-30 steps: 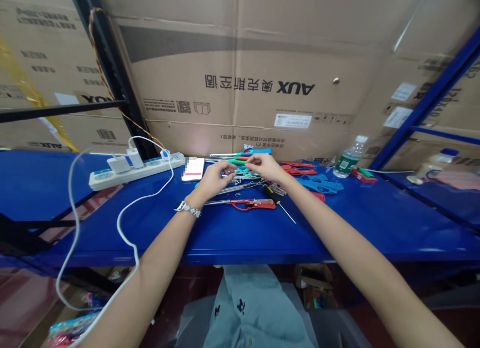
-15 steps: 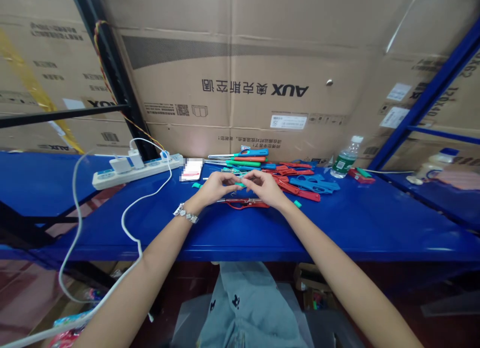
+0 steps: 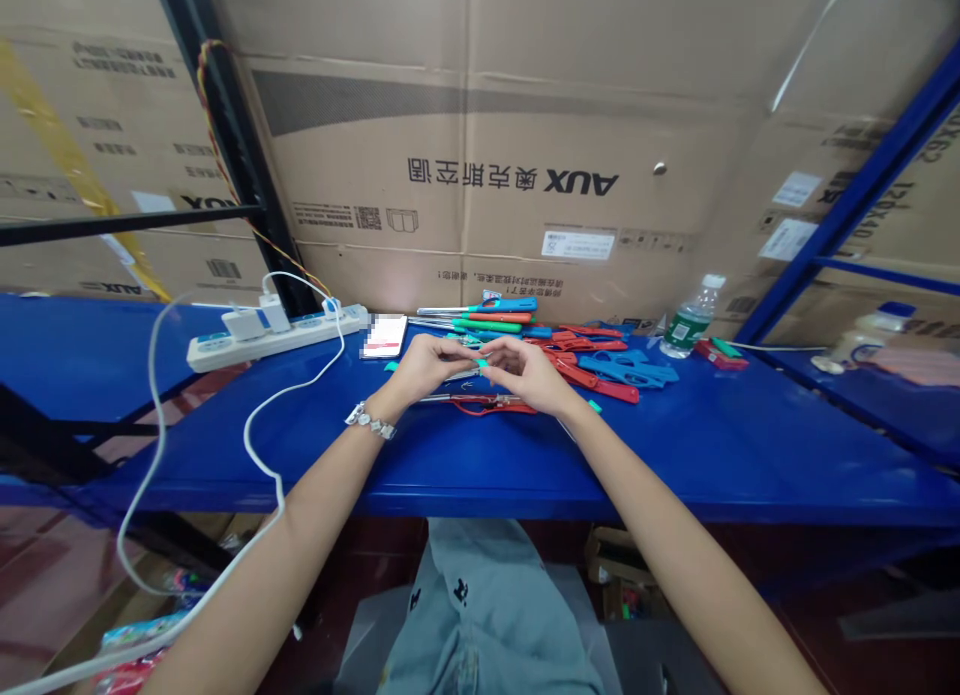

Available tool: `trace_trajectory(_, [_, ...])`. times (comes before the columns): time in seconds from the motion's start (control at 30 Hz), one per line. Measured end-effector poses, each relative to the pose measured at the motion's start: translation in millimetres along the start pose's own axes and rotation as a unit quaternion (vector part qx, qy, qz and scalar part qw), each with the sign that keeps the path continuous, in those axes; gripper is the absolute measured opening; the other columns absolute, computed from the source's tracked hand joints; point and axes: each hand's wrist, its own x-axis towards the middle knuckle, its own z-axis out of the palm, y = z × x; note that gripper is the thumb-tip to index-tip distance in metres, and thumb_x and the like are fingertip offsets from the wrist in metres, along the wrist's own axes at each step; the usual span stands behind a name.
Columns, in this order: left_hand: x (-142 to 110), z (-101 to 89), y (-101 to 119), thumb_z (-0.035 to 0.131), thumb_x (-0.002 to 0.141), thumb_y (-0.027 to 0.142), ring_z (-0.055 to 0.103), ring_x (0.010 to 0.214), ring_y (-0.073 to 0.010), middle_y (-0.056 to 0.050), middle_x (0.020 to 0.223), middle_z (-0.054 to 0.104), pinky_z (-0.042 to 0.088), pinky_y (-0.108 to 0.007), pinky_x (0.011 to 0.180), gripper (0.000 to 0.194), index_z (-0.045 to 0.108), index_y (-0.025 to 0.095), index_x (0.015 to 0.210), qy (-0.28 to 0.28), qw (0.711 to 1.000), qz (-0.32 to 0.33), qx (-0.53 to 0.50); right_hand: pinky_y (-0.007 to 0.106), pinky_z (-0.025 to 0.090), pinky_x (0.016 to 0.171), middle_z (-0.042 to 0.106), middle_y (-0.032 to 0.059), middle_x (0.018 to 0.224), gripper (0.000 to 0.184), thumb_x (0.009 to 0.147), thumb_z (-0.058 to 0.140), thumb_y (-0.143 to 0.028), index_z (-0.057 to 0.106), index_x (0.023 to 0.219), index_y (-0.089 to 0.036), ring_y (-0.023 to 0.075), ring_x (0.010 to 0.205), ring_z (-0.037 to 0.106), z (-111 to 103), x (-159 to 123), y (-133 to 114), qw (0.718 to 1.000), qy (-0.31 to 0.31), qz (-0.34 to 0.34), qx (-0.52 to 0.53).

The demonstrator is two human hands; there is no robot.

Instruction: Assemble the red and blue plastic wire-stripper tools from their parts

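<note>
My left hand [image 3: 429, 370] and my right hand [image 3: 527, 372] meet over the blue tabletop [image 3: 675, 455], fingertips pinched together. Between them is a small green plastic piece [image 3: 482, 363], mostly covered by the fingers. Just below lies an opened red lighter body [image 3: 491, 404] with a metal rod pointing left. Long-nosed lighters in blue, orange and green [image 3: 487, 325] are stacked behind my hands. Red lighter shells [image 3: 600, 377] and blue lighter shells [image 3: 634, 367] lie in a heap to the right. Another small green piece [image 3: 595, 407] rests by my right wrist.
A white power strip [image 3: 277, 340] with plugs and a trailing white cable [image 3: 247, 430] is on the left, near a white card-like item [image 3: 385, 337]. A water bottle [image 3: 691, 320] stands at the back right. Large cardboard boxes [image 3: 465, 95] form the back wall.
My hands have shifted slightly, with the right fingers curling more over the green piece, which shows a little more between the fingertips. The lighters and shells lie as before.
</note>
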Motion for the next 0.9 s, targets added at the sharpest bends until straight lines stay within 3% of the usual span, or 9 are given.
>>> trace_trajectory(0.23, [-4.8,-0.5,4.6,0.071,0.087,0.026,0.07,0.081,-0.0168,-0.008,0.101,0.077,0.057,-0.032,0.075,0.023,0.076,0.018,0.108,-0.018,0.993,0.089,0.075,0.036,0.055,0.079,0.073,0.0011,0.087,0.028,0.084,0.073,-0.033,0.061,0.107,-0.023,0.018,0.077,0.069,2.3,3.1,8.1,0.999,0.027,0.022,-0.004])
trace_trajectory(0.43, [-19.0,0.1,20.9,0.076,0.087,0.033,0.064,0.105,-0.0253,-0.009,0.109,0.071,0.054,-0.043,0.094,0.027,0.073,0.022,0.111,-0.062,0.961,0.175,0.204,0.033,0.053,0.071,0.071,-0.0017,0.077,0.026,0.081,0.072,-0.032,0.06,0.102,-0.022,0.0181,0.072,0.068,7.8,1.6,10.6,0.998,0.026,0.05,0.003])
trace_trajectory(0.63, [-23.2,0.7,20.5,0.068,0.096,0.033,0.065,0.093,-0.0223,-0.007,0.098,0.07,0.054,-0.038,0.087,0.015,0.072,0.02,0.104,-0.055,0.961,0.158,0.22,0.032,0.053,0.069,0.072,-0.0008,0.077,0.027,0.078,0.075,-0.036,0.06,0.095,-0.021,0.0182,0.07,0.069,14.8,-4.6,10.4,0.997,0.036,0.055,0.037])
trace_trajectory(0.9, [-30.5,-1.6,13.4,0.067,0.096,0.029,0.066,0.096,-0.0216,-0.007,0.104,0.069,0.055,-0.039,0.088,0.016,0.072,0.021,0.109,-0.059,0.966,0.166,0.191,0.03,0.051,0.066,0.072,-0.0007,0.076,0.026,0.082,0.074,-0.039,0.061,0.094,-0.021,0.0175,0.067,0.068,18.0,-11.1,10.1,0.996,0.039,0.081,0.015])
